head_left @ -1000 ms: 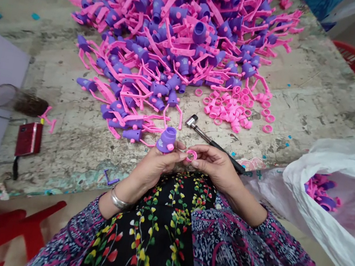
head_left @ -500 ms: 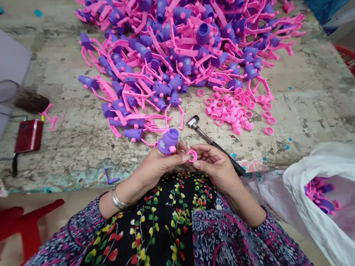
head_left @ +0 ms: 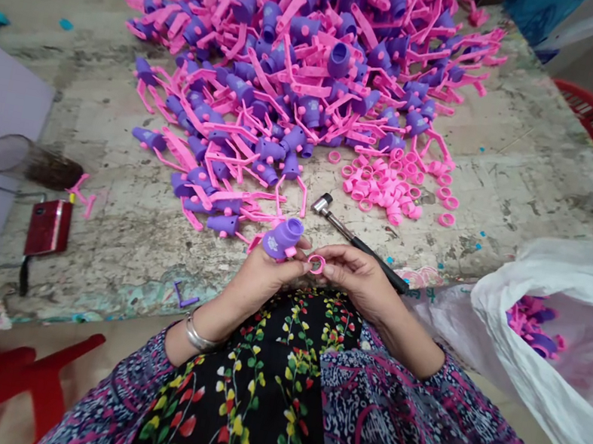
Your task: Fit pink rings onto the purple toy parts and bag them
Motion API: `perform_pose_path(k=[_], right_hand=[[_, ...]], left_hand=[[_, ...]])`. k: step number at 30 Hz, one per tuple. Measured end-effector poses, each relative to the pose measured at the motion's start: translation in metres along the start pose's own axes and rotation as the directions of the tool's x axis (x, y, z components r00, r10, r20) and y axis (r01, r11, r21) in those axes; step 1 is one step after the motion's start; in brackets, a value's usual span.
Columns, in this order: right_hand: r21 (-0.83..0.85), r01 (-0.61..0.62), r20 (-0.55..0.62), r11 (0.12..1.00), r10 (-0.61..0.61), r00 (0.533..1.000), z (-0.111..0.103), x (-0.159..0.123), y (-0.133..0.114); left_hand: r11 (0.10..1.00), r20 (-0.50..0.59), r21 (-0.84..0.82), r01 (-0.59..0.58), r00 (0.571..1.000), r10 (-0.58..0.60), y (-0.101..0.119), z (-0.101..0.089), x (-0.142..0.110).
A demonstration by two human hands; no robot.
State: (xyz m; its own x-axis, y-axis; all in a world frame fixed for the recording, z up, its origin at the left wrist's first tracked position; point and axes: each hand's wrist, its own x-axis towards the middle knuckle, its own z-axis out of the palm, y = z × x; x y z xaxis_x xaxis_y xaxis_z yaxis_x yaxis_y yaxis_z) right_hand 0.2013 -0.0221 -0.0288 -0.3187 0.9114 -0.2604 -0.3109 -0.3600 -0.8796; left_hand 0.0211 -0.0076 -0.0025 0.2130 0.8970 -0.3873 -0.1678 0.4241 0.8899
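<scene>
My left hand (head_left: 263,271) is closed around a purple plastic cup-shaped piece (head_left: 283,235) with pink side parts, its round mouth tilted up and to the right. My right hand (head_left: 358,277) pinches a small pink plastic ring (head_left: 316,264) by its right side. The left thumb tip is at the ring's left edge. Just beyond my right hand lies a small hammer (head_left: 341,230) with a black handle. A cluster of loose pink rings (head_left: 383,184) lies farther back, beside a large heap of purple-and-pink pieces (head_left: 313,64).
The worn table (head_left: 97,248) carries a glass jar (head_left: 32,161) on its side and a red box-like object (head_left: 48,227) at left. A white sack (head_left: 494,303) with similar pieces stands at right. Red baskets and a red stool (head_left: 32,382) are near the table edges.
The purple piece in my left hand has tilted a little to the right. The pink ring has turned and shifted slightly left between my fingertips.
</scene>
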Motion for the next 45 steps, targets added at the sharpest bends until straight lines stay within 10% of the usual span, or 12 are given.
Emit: perform_pose_path(k=[10,21,33,45], right_hand=[[0.145,-0.152,-0.008,0.978,0.155,0.988,-0.004,0.003,-0.003],[-0.124,0.149,-0.109,0.981,-0.163,0.981,0.002,0.0,0.0],[-0.15,0.175,-0.088,0.973,-0.19,0.978,0.006,0.0,0.009],[0.144,-0.085,-0.026,0.986,0.089,0.996,0.003,0.003,0.006]], left_hand=[[0.983,0.0,0.184,0.02,1.0,-0.021,0.003,0.001,0.001],[0.954,-0.071,0.298,-0.022,0.996,0.045,-0.005,-0.003,0.004],[0.848,-0.126,0.527,-0.06,0.981,0.147,-0.01,-0.008,0.005],[0.823,-0.061,0.567,-0.038,0.994,0.088,-0.015,-0.012,0.007]])
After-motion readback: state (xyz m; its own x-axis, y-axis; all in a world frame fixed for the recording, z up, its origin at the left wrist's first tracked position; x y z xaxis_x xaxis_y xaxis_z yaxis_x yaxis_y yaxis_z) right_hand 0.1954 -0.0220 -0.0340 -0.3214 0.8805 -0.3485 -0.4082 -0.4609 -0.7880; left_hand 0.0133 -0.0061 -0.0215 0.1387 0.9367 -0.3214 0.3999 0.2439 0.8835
